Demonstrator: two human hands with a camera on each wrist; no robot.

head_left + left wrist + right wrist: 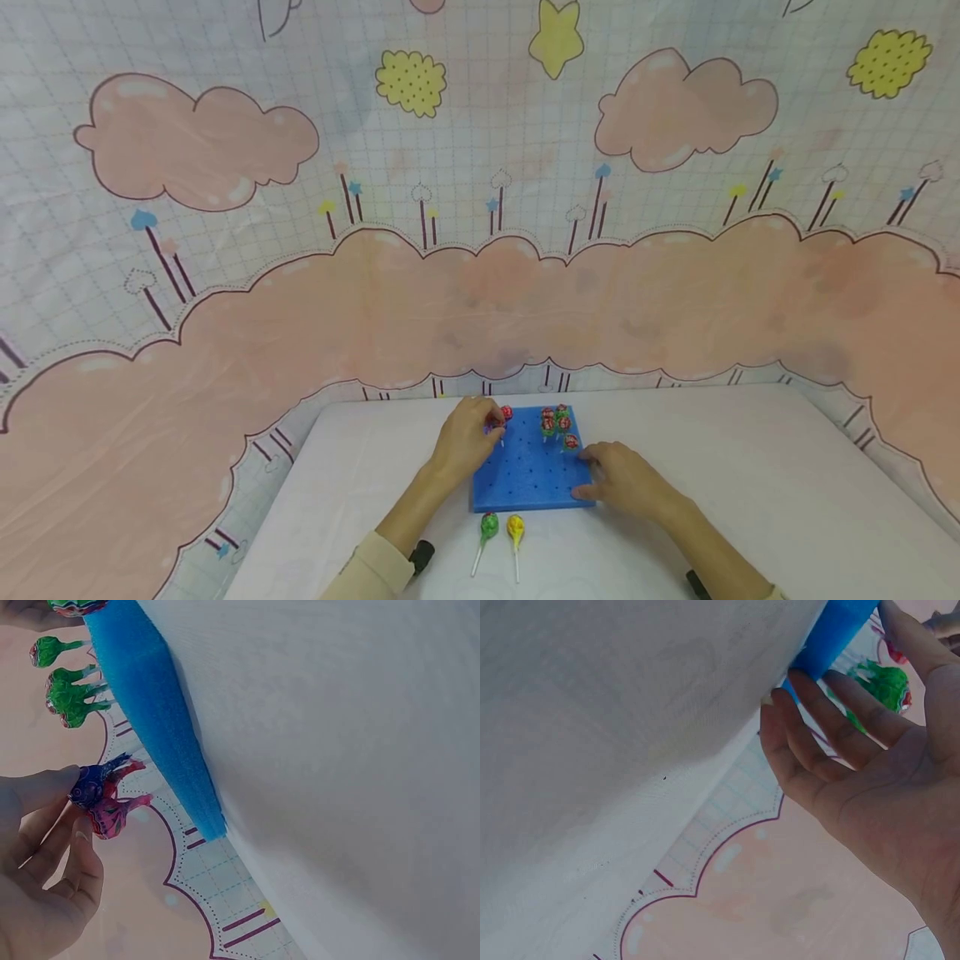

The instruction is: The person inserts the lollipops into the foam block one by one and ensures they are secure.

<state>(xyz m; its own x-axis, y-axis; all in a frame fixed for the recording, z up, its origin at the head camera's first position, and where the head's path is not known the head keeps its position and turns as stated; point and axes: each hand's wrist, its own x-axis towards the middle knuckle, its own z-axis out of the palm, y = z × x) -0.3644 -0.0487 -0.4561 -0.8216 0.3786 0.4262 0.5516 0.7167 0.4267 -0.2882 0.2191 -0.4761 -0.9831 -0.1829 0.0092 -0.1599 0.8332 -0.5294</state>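
A blue foam board (525, 483) with rows of small holes lies on the table. At its far left, my left hand (468, 442) pinches a lollipop in a dark blue wrapper (87, 787) between thumb and fingertips. A pink-wrapped lollipop (109, 817) is right beside it, close to the fingers, and a red one (507, 412) shows just behind. Several lollipops with green and red wrappers (564, 423) stand upright at the board's far right. With relaxed fingers, my right hand (626, 479) touches the board's right edge, its thumb near the front corner.
In front of the board, a green lollipop (489, 525) and a yellow lollipop (515, 527) lie on the white table (712, 450), sticks pointing toward me. A cloth printed with clouds (525, 308) hangs behind the table.
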